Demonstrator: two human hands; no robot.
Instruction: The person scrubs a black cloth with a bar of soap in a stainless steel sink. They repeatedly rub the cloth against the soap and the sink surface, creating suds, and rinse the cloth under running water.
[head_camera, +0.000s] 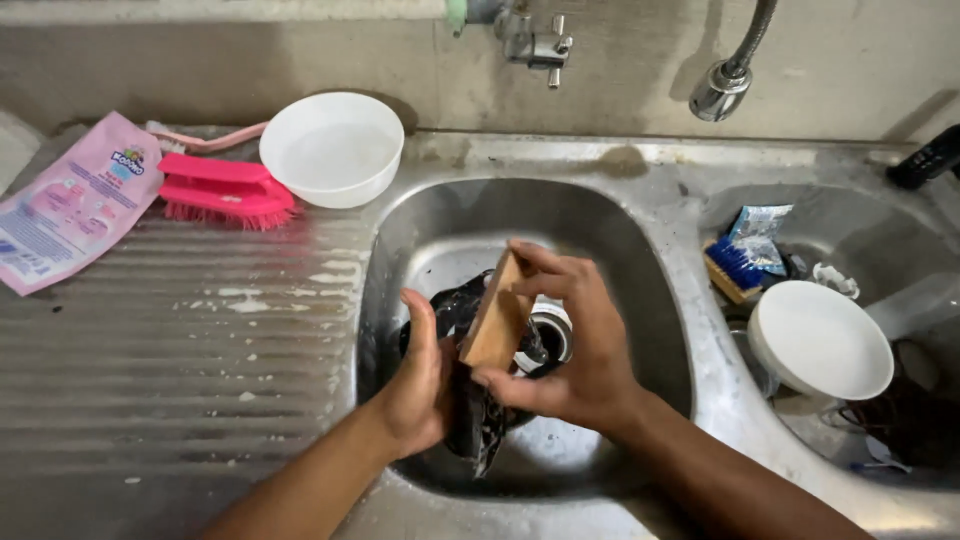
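Wooden scrub brush (497, 318) sitting just right of frame centre, over the middle sink basin (640, 290), long axis tilted from upper right down to lower left, pale wooden back facing up. Clamped in the right hand (570, 345) — thumb on the lower end, fingers wrapped over the top end, so pressed tight around it, not spread. Bristle side not visible, but seems pressed against a wet black cloth (470, 400) bunched up below. Left hand (425, 375) cupping that cloth from the left, fingers curled closed on it, thumb pointing up beside the brush.

Room-wise: basin walls close on both sides, drain (550, 335) right behind the brush. Ridged draining board (200, 340) stretching open across the left of frame, only soap flecks on it. Upper left crowded though — pink pouch (75, 205), pink brush (225, 190), white bowl (332, 148) at the basin's corner. Right basin packed with a white plate (820, 340) and a blue-bristled brush (733, 268). Tap (535, 40) and hose nozzle (722, 88) along the top edge.
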